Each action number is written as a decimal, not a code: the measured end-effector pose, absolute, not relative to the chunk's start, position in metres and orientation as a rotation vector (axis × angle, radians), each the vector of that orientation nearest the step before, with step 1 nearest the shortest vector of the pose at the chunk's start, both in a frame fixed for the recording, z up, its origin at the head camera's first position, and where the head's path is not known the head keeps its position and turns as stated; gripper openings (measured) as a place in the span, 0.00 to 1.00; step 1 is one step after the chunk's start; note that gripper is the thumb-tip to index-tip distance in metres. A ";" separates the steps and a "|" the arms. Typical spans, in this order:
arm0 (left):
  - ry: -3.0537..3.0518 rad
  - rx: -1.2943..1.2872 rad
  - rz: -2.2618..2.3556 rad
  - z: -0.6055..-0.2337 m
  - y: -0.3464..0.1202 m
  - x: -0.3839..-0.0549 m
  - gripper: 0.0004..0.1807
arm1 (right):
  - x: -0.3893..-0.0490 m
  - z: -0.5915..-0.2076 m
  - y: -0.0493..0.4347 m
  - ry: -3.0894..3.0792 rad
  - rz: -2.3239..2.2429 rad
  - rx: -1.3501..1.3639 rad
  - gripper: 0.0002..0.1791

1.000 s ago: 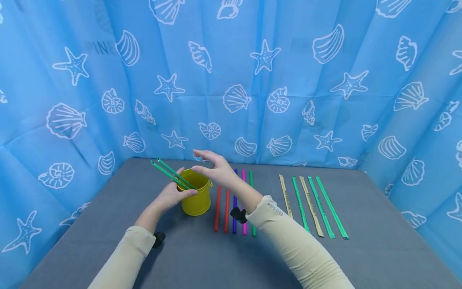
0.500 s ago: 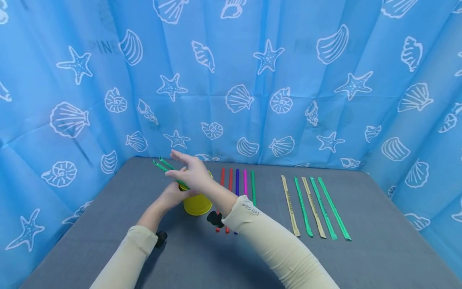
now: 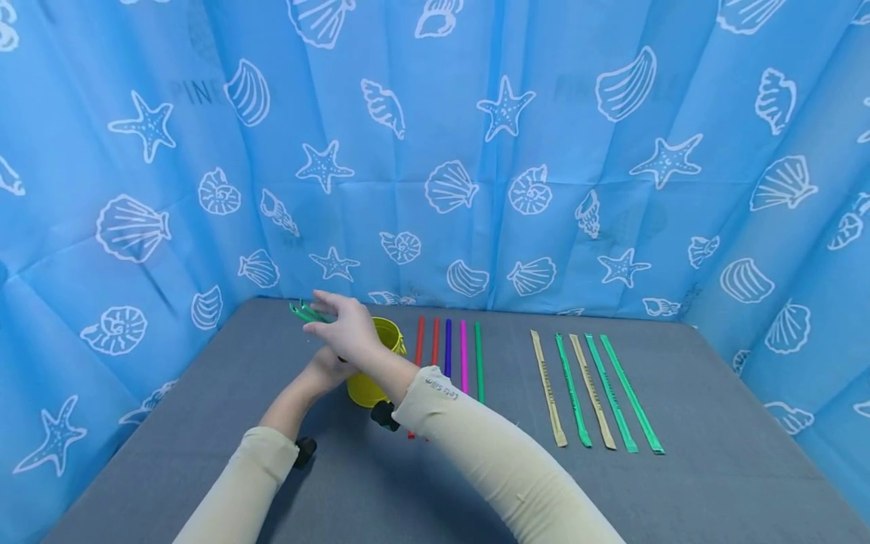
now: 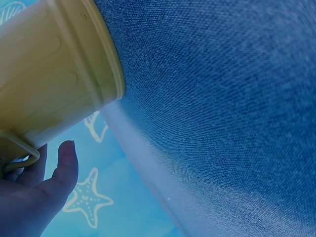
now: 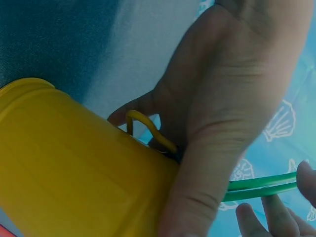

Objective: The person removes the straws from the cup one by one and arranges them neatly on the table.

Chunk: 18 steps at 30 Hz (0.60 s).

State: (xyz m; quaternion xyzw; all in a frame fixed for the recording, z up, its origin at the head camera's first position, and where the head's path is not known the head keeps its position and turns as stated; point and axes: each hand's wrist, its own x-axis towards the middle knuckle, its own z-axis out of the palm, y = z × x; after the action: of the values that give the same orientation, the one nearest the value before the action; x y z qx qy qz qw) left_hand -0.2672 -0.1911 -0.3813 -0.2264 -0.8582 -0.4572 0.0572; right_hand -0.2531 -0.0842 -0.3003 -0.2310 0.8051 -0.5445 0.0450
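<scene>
My left hand (image 3: 329,367) grips the yellow bucket (image 3: 386,332) at the rim, and the bucket stands upright on the table. Large in the right wrist view, the same left hand (image 5: 212,113) lies against the bucket wall near its wire handle. Two green straws (image 3: 313,313) in wrappers lean out of the bucket to the upper left. Over them reaches my right hand (image 3: 348,329), thumb and forefinger apart with the straws (image 5: 259,188) between. Whether its fingers touch them is hard to tell. The straws' lower ends are hidden.
Red straws (image 3: 420,340), a blue one (image 3: 448,347), a pink one (image 3: 464,355) and a dark green one (image 3: 479,363) lie in a row right of the bucket. Further right lie several wrapped straws, beige (image 3: 547,385) and green (image 3: 617,393). A blue shell-print curtain (image 3: 503,227) hangs behind.
My right hand has moved left from beside the bucket to the green straws, and its thumb and forefinger have drawn closer together. The left hand keeps its hold on the bucket.
</scene>
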 end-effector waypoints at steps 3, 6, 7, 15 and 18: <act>-2.662 -0.612 -1.354 -0.381 -0.191 -0.267 0.09 | -0.252 -0.302 -0.084 2.487 -1.688 -0.687 0.26; -2.725 -0.522 -1.341 -0.381 -0.189 -0.266 0.09 | -0.251 -0.304 -0.082 2.509 -1.707 -0.682 0.21; -2.741 -0.495 -1.357 -0.381 -0.189 -0.265 0.09 | -0.251 -0.305 -0.081 2.515 -1.711 -0.681 0.19; -2.740 -0.347 -1.524 -0.383 -0.192 -0.257 0.23 | -0.252 -0.304 -0.068 2.489 -1.766 -0.722 0.15; -2.692 -0.374 -1.632 -0.383 -0.192 -0.257 0.33 | -0.256 -0.303 -0.060 2.480 -1.808 -0.755 0.15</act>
State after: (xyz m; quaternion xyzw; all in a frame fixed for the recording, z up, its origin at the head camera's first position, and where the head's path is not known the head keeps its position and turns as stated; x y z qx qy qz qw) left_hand -0.2569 -0.1922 -0.3830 -0.1181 -0.8490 -0.5148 -0.0143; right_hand -0.2563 -0.0599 -0.3030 -0.2390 0.7845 -0.5722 -0.0095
